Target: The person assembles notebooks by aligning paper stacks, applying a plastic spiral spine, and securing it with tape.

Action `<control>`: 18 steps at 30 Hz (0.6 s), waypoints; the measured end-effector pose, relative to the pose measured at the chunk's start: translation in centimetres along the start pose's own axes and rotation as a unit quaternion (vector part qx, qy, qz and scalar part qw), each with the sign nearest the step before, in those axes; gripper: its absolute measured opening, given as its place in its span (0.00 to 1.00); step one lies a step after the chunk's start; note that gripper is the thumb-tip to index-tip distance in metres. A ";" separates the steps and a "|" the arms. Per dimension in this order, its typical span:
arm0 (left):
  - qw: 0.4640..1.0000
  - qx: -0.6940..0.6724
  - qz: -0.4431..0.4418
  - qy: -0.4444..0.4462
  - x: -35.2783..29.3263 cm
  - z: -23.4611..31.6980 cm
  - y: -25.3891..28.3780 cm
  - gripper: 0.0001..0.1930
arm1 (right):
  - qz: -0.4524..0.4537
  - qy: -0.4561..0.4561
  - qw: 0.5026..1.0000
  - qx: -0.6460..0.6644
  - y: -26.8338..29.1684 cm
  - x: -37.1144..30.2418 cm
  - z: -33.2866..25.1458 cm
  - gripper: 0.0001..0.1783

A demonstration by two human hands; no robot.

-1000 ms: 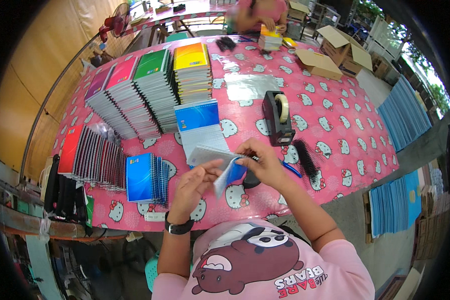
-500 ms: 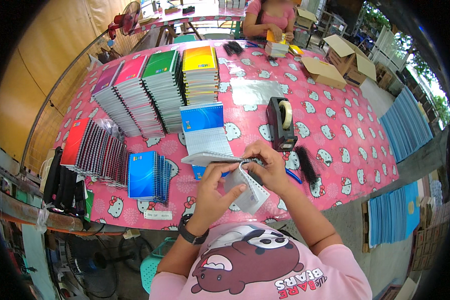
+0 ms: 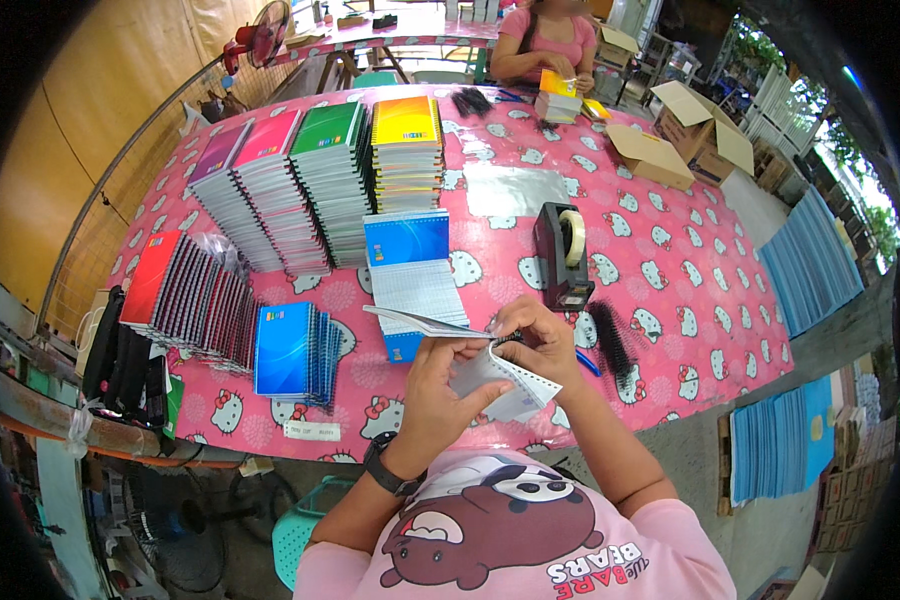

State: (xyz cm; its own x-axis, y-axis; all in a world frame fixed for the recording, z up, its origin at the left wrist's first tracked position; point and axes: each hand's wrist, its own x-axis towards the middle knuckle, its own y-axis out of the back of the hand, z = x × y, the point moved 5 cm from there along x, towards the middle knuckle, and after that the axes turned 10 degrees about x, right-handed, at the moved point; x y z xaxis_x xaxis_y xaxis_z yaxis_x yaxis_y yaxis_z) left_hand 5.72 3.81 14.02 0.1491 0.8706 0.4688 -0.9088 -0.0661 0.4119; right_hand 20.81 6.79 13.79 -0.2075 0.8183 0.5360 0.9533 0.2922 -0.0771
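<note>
- Leftward in the frame, red notebooks (image 3: 152, 275) stand in a leaning row; blue notebooks (image 3: 283, 350) sit just right of them.
- At upper left, purple, pink, green and yellow notebooks (image 3: 405, 120) rise in tall stacks.
- Lower centre, the left hand (image 3: 442, 385) is pinched on a held notebook (image 3: 510, 403), thumb on its white leaves, fingers behind; the forearm slants up from the lower edge, wearing a black watch (image 3: 388, 468).
- The held notebook is folded between both hands: one flap points left, the other droops, its punched edge sloping down rightward. Its long axis I can't tell.
- Right of centre, the right hand (image 3: 536, 340) is nearer that punched edge, just above it, fingertips closed on the binding, wrist bent inward.
- Farther right, a tape dispenser (image 3: 568, 285) and black coils (image 3: 610, 340) lie near that hand.
</note>
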 end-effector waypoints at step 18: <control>0.996 -0.034 -0.052 0.062 -0.5 -2.3 -1.1 0.22 | -0.020 -0.012 0.999 -0.023 -0.7 -0.5 0.4 0.12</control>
State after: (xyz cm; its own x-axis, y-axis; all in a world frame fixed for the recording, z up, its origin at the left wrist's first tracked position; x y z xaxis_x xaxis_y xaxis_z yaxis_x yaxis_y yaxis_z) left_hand 5.73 4.55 11.51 0.1981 0.9250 0.3242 -0.9157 0.0566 0.3979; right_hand 20.20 6.35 13.27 -0.2508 0.8177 0.5181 0.9530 0.3025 -0.0161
